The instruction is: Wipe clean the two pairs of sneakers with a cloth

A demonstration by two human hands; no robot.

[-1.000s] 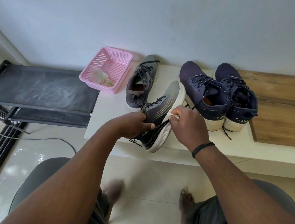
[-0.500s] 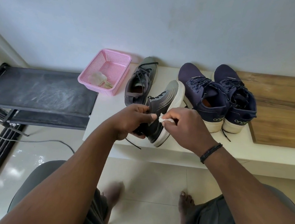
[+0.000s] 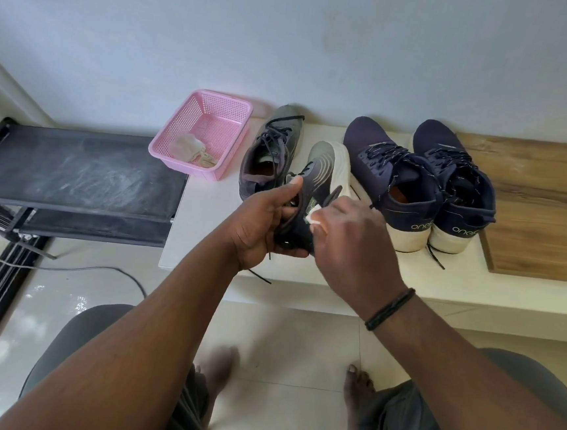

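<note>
1. Spanning the left side, a dark metal rack (image 3: 73, 172) stands against the white ledge (image 3: 458, 281), which carries a wooden board (image 3: 546, 210) at its right end.
2. Two navy sneakers (image 3: 418, 182) sit side by side on the ledge, heels toward the person.
3. A pink basket (image 3: 211, 119) with a crumpled rag (image 3: 191, 150) inside sits at the ledge's left end, beside a grey sneaker (image 3: 270, 152).
4. The second grey sneaker (image 3: 323, 170) is held above the ledge, tipped on its side; the left hand (image 3: 261, 223) grips its heel end, fingers curled round.
5. The right hand (image 3: 352, 234) pinches a small white cloth (image 3: 314, 216) against that shoe's side.
</note>
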